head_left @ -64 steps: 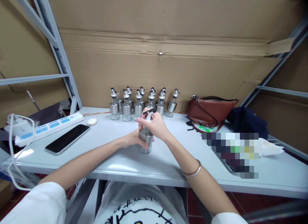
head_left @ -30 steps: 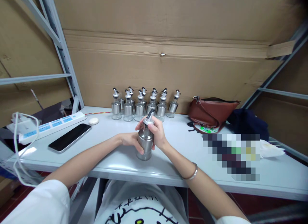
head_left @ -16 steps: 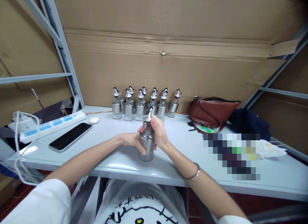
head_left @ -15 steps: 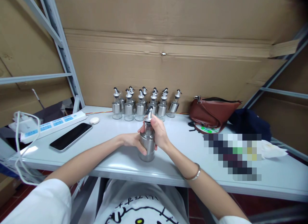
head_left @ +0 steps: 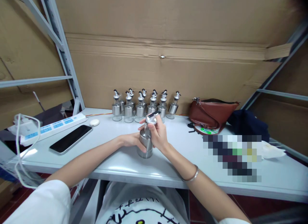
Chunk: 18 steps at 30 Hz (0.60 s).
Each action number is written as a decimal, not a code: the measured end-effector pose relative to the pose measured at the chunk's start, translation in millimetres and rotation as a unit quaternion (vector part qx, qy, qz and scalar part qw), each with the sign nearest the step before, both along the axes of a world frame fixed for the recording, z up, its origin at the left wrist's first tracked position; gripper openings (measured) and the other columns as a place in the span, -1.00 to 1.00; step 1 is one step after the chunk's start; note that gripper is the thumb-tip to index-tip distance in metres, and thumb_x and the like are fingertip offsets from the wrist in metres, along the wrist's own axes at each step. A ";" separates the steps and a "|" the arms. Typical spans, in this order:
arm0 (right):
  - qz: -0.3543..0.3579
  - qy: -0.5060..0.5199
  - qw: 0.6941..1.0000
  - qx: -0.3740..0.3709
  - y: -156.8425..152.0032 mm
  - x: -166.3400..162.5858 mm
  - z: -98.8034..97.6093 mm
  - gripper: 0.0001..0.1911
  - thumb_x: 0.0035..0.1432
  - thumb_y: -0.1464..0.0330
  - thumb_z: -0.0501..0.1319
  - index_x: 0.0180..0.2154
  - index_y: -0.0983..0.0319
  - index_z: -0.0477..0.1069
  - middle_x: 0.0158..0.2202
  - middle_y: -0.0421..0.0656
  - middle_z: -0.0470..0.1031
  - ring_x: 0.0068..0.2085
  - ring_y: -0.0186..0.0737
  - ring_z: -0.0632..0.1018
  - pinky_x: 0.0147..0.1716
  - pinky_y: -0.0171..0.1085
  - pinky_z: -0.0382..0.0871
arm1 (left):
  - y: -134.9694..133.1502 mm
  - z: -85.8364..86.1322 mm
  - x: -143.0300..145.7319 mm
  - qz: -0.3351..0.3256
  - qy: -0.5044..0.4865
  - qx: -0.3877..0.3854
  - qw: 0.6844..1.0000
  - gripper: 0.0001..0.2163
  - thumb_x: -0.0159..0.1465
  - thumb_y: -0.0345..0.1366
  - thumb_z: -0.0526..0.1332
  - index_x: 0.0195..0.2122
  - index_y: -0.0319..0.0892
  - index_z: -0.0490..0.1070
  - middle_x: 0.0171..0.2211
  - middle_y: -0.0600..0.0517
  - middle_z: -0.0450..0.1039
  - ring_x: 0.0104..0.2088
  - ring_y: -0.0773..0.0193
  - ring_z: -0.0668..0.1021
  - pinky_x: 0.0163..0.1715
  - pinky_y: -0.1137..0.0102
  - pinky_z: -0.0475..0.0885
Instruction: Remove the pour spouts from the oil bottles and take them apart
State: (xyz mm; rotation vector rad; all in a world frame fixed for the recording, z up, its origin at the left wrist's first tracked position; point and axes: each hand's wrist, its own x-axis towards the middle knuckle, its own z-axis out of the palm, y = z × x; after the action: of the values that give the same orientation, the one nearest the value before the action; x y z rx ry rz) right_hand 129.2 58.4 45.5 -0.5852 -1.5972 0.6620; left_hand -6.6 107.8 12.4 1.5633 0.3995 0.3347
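A steel-sleeved glass oil bottle [head_left: 145, 142] with a pour spout stands upright on the white table [head_left: 168, 159], near its front edge. My left hand [head_left: 132, 141] wraps around the bottle's lower body from the left. My right hand [head_left: 159, 134] grips the neck and spout cap at the top, fingers curled round it. Behind, against the cardboard wall, stands a cluster of several identical bottles [head_left: 144, 105] in two rows.
A black phone [head_left: 71, 139], a white power strip [head_left: 51, 127] with a looping cable, and a small white puck [head_left: 94, 122] lie at the left. A brown leather bag [head_left: 211, 113] and dark cloth [head_left: 247, 123] sit at the right. Metal shelf posts [head_left: 64, 60] flank the table.
The bottle stays between both hands at the same spot. My right hand has shifted on the cap, and the spout now points to the right instead of up.
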 end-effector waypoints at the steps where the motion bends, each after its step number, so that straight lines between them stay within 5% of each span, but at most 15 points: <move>1: -0.011 -0.002 1.000 0.006 0.8 0.2 -0.4 -0.62 0.14 -0.02 0.04 -0.25 0.15 0.16 -0.30 -0.14 0.49 -0.44 -0.27 0.56 -0.49 -0.32 0.40 | -0.3 0.4 0.4 0.009 0.002 0.001 1.000 -0.58 -0.26 -0.32 0.47 -0.31 -0.21 0.49 -0.30 0.01 0.51 -0.19 0.15 0.49 -0.05 0.22 0.31; 7: -0.084 -0.006 0.992 0.099 5.9 2.4 -1.9 -0.59 0.17 -0.02 -0.02 -0.15 0.15 0.18 -0.18 -0.08 0.44 -0.30 -0.20 0.53 -0.33 -0.21 0.41 | -7.1 5.7 3.7 0.068 -0.014 0.006 0.998 -0.57 -0.24 -0.40 0.45 -0.28 -0.20 0.43 -0.34 0.07 0.46 -0.23 0.21 0.47 -0.09 0.27 0.30; 12: -0.246 -0.089 0.939 0.222 8.9 12.7 4.3 -0.56 0.15 -0.06 -0.06 -0.25 0.15 0.27 -0.30 -0.08 0.43 -0.22 -0.09 0.42 -0.17 -0.08 0.28 | -9.5 2.7 13.1 0.083 -0.024 0.067 0.994 -0.46 -0.09 -0.33 0.40 -0.05 -0.18 0.31 -0.11 -0.03 0.40 -0.06 0.14 0.42 -0.01 0.21 0.27; 18: -0.347 -0.144 0.897 0.232 16.9 25.2 10.9 -0.61 0.19 0.03 -0.04 -0.20 0.19 0.28 -0.30 -0.06 0.39 -0.25 -0.09 0.37 -0.21 -0.12 0.20 | -11.2 -12.7 25.5 0.193 -0.014 0.271 0.943 -0.20 0.12 -0.14 0.25 0.25 -0.26 -0.22 0.25 -0.30 -0.10 0.24 0.00 0.08 0.19 0.10 0.03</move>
State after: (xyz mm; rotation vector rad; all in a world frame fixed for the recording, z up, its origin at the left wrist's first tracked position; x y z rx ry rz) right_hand 154.4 75.3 56.4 -0.8498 -1.5898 -0.3517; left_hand 18.9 96.6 -0.3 2.0099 0.6304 0.8252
